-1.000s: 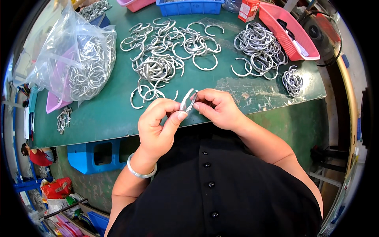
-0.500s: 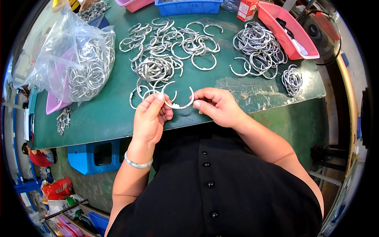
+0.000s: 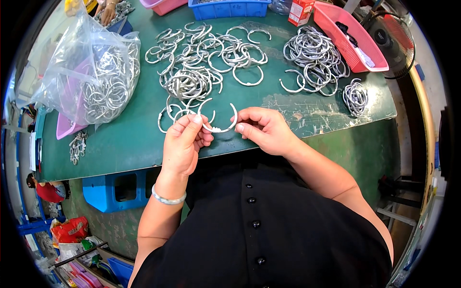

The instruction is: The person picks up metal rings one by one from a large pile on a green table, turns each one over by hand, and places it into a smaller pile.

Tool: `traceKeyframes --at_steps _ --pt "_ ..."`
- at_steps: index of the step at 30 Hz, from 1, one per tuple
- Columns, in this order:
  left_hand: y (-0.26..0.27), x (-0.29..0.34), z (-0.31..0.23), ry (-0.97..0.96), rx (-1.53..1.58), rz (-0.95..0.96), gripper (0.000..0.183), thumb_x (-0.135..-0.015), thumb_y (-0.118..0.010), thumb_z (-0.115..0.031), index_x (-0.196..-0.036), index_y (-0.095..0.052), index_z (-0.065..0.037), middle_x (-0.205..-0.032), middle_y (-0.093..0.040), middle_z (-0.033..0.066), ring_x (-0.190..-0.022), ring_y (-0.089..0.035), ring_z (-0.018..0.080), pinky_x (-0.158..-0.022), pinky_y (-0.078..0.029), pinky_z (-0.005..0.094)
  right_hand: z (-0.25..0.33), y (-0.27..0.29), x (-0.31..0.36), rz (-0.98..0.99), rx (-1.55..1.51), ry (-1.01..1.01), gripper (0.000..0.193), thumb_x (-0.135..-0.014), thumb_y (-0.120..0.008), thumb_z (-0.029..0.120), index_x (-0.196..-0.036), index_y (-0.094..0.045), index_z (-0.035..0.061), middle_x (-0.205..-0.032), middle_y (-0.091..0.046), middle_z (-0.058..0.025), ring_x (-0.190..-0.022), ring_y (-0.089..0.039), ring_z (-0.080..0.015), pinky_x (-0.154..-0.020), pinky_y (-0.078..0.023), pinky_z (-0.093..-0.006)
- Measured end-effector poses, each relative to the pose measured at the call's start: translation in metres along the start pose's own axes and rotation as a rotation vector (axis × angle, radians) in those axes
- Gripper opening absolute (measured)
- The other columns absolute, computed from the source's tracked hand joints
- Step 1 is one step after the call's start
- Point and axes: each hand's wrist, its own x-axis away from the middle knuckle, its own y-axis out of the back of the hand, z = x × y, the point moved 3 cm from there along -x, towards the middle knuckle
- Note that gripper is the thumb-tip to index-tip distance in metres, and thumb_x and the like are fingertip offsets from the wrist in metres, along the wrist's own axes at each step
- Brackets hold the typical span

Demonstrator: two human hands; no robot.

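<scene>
A thin silver open bangle (image 3: 235, 113) is held up at the table's near edge, its gap facing away from me and a small raised ornament on its near curve. My left hand (image 3: 181, 143) pinches its left side between thumb and fingers. On the opposite side, the curled fingertips and thumb of my right hand (image 3: 268, 130) close at the bangle's right curve; the exact contact is partly hidden. Just beyond my left hand, a tangled heap of similar bangles (image 3: 187, 84) spreads over the green table (image 3: 129, 153).
A clear bag of bangles (image 3: 113, 81) rests in a pink basket at left. On the right are a bangle pile (image 3: 314, 53), a small bundle (image 3: 355, 98), a pink basket (image 3: 374, 60) and a fan (image 3: 391, 43). Another person's hand (image 3: 109, 10) is at the far left.
The held bangle has turned slightly and shifted a little rightward, along with my left fingers. My right hand is nearly still. Another person's hand has appeared over the far-left pile.
</scene>
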Motion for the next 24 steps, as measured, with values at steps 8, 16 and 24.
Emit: traceKeyframes --at_steps 8,16,24 --pt "0.0014 0.0000 -0.0006 -0.017 0.019 -0.009 0.015 -0.085 -0.052 -0.017 -0.083 -0.057 -0.003 -0.069 -0.056 0.0033 -0.056 -0.051 0.0104 -0.053 -0.043 0.0229 -0.0016 -0.0003 0.0000 -0.037 0.007 0.005 0.016 -0.080 -0.056 0.006 -0.093 -0.057 -0.0019 -0.073 -0.055 -0.0002 -0.064 -0.047 -0.0040 -0.058 -0.041 -0.0198" --pt "0.0015 0.0003 0.0001 0.003 0.123 0.049 0.015 -0.086 -0.049 -0.016 -0.085 -0.055 -0.002 -0.071 -0.054 0.0049 -0.058 -0.049 0.0115 -0.054 -0.040 0.0230 -0.0020 -0.0002 0.0001 -0.040 -0.019 -0.005 0.015 -0.080 -0.056 0.005 -0.093 -0.057 -0.0017 -0.072 -0.054 0.0014 -0.061 -0.045 -0.0021 -0.054 -0.039 -0.0178" --pt "0.0031 0.0020 -0.0015 -0.021 0.175 0.136 0.013 -0.085 -0.049 -0.014 -0.086 -0.055 -0.003 -0.068 -0.051 0.0041 -0.058 -0.044 0.0110 -0.054 -0.037 0.0223 -0.0009 0.0000 0.0010 -0.036 -0.032 -0.041 0.015 -0.081 -0.054 0.006 -0.094 -0.057 -0.0013 -0.074 -0.055 0.0011 -0.063 -0.048 -0.0030 -0.057 -0.042 -0.0182"
